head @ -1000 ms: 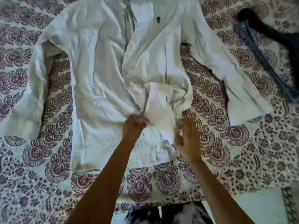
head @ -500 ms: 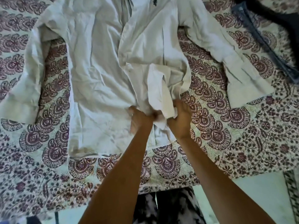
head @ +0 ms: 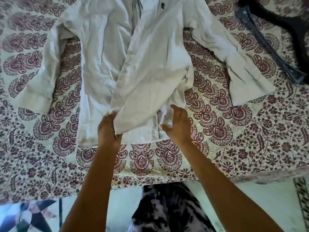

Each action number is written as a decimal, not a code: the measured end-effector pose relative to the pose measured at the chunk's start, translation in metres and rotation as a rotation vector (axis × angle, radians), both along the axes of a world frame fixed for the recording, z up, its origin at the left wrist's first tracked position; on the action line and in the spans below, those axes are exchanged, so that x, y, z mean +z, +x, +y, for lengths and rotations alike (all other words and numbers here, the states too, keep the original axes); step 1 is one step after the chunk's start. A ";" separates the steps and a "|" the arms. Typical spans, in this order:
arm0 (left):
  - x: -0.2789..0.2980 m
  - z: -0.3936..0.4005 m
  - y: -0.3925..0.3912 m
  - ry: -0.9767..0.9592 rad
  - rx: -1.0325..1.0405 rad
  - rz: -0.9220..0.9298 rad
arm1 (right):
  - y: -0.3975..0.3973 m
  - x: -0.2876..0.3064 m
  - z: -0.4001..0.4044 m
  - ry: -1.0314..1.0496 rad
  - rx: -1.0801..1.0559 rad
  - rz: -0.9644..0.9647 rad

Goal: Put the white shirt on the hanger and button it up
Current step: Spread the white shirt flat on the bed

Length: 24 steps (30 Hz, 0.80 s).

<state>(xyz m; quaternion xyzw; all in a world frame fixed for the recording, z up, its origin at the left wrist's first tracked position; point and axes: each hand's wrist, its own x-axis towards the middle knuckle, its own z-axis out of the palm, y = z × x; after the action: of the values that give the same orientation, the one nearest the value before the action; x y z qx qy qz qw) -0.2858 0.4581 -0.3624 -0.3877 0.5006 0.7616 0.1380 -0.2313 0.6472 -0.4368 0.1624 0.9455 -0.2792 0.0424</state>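
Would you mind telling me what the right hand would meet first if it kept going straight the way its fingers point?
Probably the bunched lower front of the white shirt, just ahead of the open right hand; depth is unclear.

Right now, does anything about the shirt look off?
Yes. The shirt lies open and wrinkled on the bedspread, its lower right front bunched by the right hand. The left hand pinches the front edge.
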 end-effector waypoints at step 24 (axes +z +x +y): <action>-0.026 -0.018 0.019 -0.866 -1.049 0.080 | 0.029 0.025 0.070 -0.520 -0.870 0.540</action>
<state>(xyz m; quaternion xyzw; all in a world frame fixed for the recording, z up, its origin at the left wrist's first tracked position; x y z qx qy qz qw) -0.2669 0.4403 -0.3879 -0.0854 0.8869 0.3385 0.3026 -0.2018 0.7170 -0.4122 0.4437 0.6690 -0.5260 -0.2808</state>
